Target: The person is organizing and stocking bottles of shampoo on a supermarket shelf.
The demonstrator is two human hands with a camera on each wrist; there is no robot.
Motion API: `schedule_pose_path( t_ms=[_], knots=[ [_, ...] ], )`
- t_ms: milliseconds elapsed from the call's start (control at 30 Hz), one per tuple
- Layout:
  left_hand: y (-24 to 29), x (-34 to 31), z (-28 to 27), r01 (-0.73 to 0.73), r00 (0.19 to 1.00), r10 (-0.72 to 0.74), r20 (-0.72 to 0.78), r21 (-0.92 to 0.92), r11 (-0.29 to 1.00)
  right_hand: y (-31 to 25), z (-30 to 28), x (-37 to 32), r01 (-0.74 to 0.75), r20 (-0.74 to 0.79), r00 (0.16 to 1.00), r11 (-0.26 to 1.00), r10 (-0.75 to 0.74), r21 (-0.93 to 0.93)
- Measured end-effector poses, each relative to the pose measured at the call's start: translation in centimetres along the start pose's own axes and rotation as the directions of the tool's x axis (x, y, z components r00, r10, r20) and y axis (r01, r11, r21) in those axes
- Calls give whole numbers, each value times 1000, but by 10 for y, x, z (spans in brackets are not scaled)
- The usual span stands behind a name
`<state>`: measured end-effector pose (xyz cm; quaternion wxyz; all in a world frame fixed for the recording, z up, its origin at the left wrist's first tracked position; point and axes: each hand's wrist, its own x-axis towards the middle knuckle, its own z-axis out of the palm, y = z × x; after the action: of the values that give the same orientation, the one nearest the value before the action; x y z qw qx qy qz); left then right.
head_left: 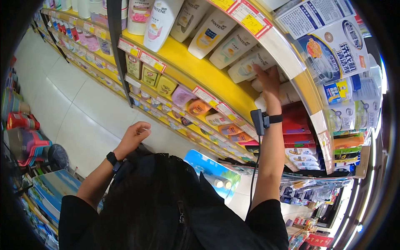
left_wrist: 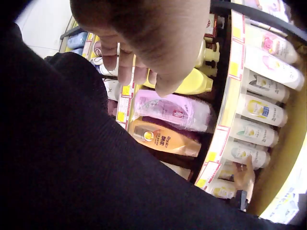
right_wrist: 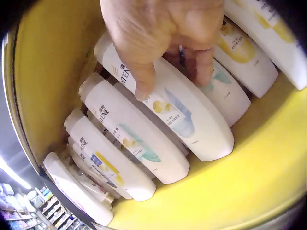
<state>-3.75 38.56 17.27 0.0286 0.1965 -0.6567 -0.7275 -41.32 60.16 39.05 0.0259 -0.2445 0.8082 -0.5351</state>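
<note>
In the head view my right hand (head_left: 268,81) reaches into the yellow shelf among white Pantene bottles. It grips a white shampoo bottle (right_wrist: 194,120) with a blue and yellow label. In the right wrist view, the thumb lies across the bottle's front and the other fingers go in behind it, partly hidden. White bottles stand on both sides, one with a green label (right_wrist: 139,141). My left hand (head_left: 132,137) hangs in front of the lower shelves, fingers loosely bent and holding nothing. Beyond it in the left wrist view are a pink bottle (left_wrist: 172,110) and an orange bottle (left_wrist: 165,139).
Price tags (head_left: 250,21) line the shelf edge. A dark upright post (head_left: 116,50) divides the shelving. Boxed washing machine cleaner (head_left: 333,50) stands at the right. Stacked plastic goods (head_left: 25,143) are at the far left, beyond the tiled floor (head_left: 62,100).
</note>
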Motion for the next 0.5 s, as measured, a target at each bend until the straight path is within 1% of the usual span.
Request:
schedule_pose_path(
  t_ms=[100,167,200,267,400,467,500],
  knots=[
    [7,4,8,9,1000,-9,16,-42,999,2,4,-3,24,-26,999,998,-25,-59],
    [5,8,9,11,999,-11,31,-4,1000,4,8,-5,-28,-9,1000,997,28,-70],
    [3,10,10,11,999,-11,36,-2,1000,3,9,-7,-31,-14,999,997,30,-71],
    [-3,13,10,-6,999,6,42,2,1000,1,10,-9,-50,6,999,998,50,47],
    [-12,15,11,2,999,-3,50,18,1000,-4,7,-8,-45,29,999,994,42,101],
    [-14,14,12,-7,999,6,34,28,1000,5,-1,2,-85,167,983,996,77,42],
    [-15,14,12,-6,1000,5,30,28,1000,3,1,2,-85,171,982,995,76,44]
  ],
)
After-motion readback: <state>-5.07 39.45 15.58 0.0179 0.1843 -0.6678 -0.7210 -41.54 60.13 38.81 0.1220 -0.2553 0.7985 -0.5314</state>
